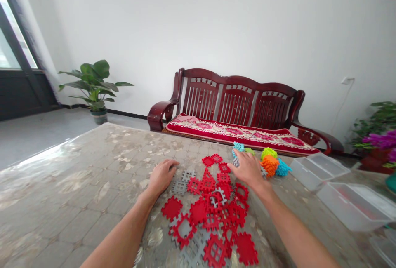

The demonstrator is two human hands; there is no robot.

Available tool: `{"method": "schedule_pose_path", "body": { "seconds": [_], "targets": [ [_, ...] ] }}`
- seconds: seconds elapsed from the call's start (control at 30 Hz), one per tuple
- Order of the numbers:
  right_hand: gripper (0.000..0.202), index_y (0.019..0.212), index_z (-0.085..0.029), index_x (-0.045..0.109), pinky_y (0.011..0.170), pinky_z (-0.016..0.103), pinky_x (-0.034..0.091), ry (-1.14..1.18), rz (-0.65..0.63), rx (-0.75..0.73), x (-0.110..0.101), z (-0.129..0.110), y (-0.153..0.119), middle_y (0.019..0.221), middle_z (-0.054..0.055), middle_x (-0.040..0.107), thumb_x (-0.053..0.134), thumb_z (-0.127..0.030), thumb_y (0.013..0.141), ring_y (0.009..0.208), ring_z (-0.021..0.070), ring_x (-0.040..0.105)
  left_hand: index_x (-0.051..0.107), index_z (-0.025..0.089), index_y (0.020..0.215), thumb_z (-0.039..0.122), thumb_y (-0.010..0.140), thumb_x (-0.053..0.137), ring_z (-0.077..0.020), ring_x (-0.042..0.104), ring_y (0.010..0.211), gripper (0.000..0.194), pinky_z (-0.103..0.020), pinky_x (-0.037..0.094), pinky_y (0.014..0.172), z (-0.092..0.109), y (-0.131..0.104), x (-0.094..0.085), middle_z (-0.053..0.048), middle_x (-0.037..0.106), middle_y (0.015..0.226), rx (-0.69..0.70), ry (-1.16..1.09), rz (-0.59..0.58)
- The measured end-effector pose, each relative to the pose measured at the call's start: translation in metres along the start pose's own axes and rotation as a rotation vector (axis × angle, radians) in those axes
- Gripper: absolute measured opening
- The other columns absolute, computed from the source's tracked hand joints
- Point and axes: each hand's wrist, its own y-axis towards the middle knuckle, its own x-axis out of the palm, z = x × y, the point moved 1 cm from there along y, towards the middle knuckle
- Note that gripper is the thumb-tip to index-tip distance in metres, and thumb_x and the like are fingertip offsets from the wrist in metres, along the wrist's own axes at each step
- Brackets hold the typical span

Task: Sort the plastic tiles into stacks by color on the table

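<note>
My left hand (163, 174) lies on the tablecloth left of the pile, fingers loosely stretched and holding nothing. Close to its fingertips are grey notched building plates (179, 186). My right hand (248, 168) reaches past the far right of the pile, thumb and forefinger apart. Beside those fingers are a light blue notched block (238, 146) and a grey piece (236, 162); whether they touch is unclear. Between my arms spreads a loose, overlapping pile of red building plates (198, 211), some solid and some with window or round openings. A grey frame piece (218, 197) lies on top.
Right of my right hand sit assembled orange (269, 165), yellow-green (268, 152) and blue (283, 168) block shapes. Clear plastic bins (355, 206) stand at the table's right side. A patterned cloth covers the table (83, 181). Beyond it is a wooden bench (236, 103).
</note>
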Motion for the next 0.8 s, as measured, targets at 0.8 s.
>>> {"method": "schedule_pose_path", "body": {
  "seconds": [0.8],
  "targets": [
    [0.03,0.106,-0.023,0.071,0.1,0.043,0.046,0.803,0.272,-0.023,0.042,-0.042,-0.079,0.109,0.007,0.072,0.046,-0.037,0.096,0.107,0.0232,0.062,0.068,0.025,0.11,0.033,0.072,0.072,-0.0287,0.053,0.125,0.039,-0.045,0.034,0.109,0.028,-0.003,-0.002,-0.008,0.063,0.129,0.048,0.089,-0.206]
  ]
}}
